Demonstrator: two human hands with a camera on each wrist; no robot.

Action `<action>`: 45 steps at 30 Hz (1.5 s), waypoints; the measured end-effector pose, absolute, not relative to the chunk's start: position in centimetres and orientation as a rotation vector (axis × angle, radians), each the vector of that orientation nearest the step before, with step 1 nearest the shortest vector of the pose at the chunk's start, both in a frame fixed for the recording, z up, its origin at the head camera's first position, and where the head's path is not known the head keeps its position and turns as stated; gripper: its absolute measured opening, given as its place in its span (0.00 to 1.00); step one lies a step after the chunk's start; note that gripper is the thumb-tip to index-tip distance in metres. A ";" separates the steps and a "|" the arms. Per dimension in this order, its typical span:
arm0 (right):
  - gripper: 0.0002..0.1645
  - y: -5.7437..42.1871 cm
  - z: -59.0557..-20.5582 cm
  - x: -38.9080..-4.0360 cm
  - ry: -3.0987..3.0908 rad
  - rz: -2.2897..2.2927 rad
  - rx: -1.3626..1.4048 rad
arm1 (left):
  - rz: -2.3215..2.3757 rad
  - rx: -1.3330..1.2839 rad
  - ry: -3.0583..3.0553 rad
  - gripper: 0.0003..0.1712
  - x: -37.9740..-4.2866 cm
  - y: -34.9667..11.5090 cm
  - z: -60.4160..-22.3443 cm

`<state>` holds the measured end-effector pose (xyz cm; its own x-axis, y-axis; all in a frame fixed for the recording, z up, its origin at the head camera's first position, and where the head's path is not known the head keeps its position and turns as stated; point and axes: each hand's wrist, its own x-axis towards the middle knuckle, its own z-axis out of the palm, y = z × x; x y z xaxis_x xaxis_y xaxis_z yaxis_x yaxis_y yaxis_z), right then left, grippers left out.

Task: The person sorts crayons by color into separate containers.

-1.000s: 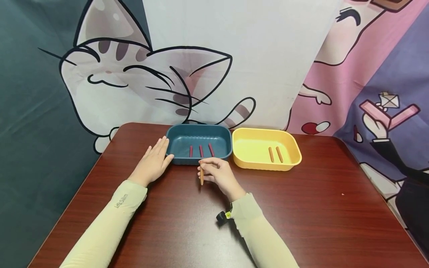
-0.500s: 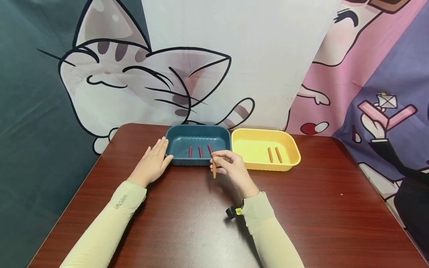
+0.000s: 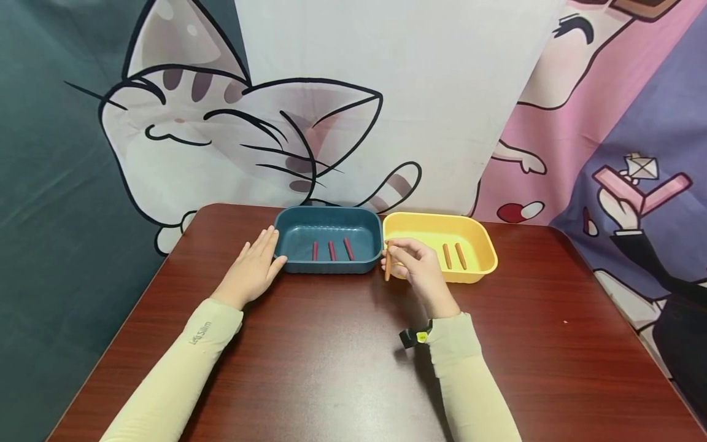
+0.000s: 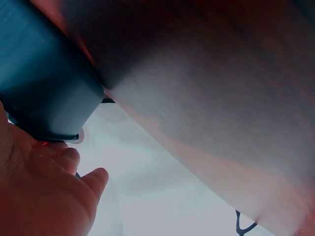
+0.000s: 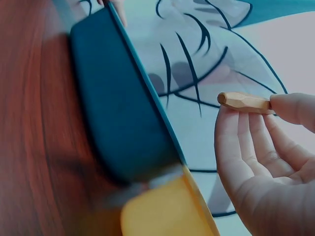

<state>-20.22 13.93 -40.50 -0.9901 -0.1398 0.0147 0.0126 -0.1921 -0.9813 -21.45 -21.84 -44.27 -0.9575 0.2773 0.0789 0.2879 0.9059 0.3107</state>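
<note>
My right hand (image 3: 424,273) pinches a short orange-brown faceted stick (image 5: 243,102) between thumb and fingers. It is over the front left of the yellow basin (image 3: 483,270), with the stick (image 3: 388,264) pointing down. Two similar orange-brown sticks (image 3: 447,256) lie side by side in that basin. To its left stands the dark blue basin (image 3: 331,267), holding three dark red sticks (image 3: 331,250). My left hand (image 3: 245,270) has its fingers straight and touches the blue basin's left end. In the left wrist view, that hand (image 4: 49,182) is beside the blue basin's wall (image 4: 54,88).
Both basins stand close together at the far side of the brown wooden table (image 3: 309,356). Behind them hangs a cloth backdrop (image 3: 442,110) with cartoon drawings. A small black device (image 3: 411,337) sits at my right wrist.
My right hand has moved right with the orange-brown stick, from in front of the blue basin to the yellow basin's front left. The left hand stays in place.
</note>
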 end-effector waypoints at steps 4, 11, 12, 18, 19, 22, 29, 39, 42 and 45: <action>0.13 15.3 -40.5 -20.9 1.988 -2.342 -0.137 | -0.505 -0.446 -3.034 0.42 -21.4 -21.9 -44.3; 0.23 17.6 -40.9 -22.5 2.050 -2.322 -0.117 | -0.499 -0.450 -3.024 0.41 -21.4 -21.9 -44.2; 0.24 17.9 -40.8 -22.7 2.072 -2.306 -0.120 | -0.499 -0.453 -3.020 0.41 -21.4 -21.9 -44.2; 0.24 19.5 -40.3 -24.0 2.258 -2.156 -0.139 | -0.498 -0.449 -3.026 0.41 -21.5 -21.8 -44.2; 0.24 19.7 -40.2 -24.2 2.279 -2.132 -0.142 | -0.498 -0.447 -3.030 0.42 -21.5 -21.8 -44.2; 0.24 20.4 -40.0 -25.0 2.328 -2.072 -0.134 | -0.497 -0.443 -3.035 0.42 -21.5 -21.8 -44.2; 0.23 21.5 -39.7 -26.8 2.461 -1.909 -0.106 | -0.491 -0.437 -3.046 0.42 -21.6 -21.8 -44.3; 0.21 22.0 -40.3 -28.4 2.620 -1.565 0.005 | -0.494 -0.435 -3.040 0.42 -21.5 -21.9 -44.4; 0.18 21.9 -40.9 -29.0 2.709 -1.420 0.059 | -0.488 -0.437 -3.036 0.42 -21.6 -21.9 -44.5; 0.15 21.8 -41.5 -29.7 2.771 -1.317 0.085 | -0.491 -0.439 -3.037 0.42 -21.6 -22.0 -44.5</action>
<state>-29.66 21.78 -41.54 -0.9958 0.0193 -0.0890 0.0811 0.6310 -0.7715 -21.59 -21.97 -44.48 -0.9594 0.2710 0.0780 0.2817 0.9101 0.3038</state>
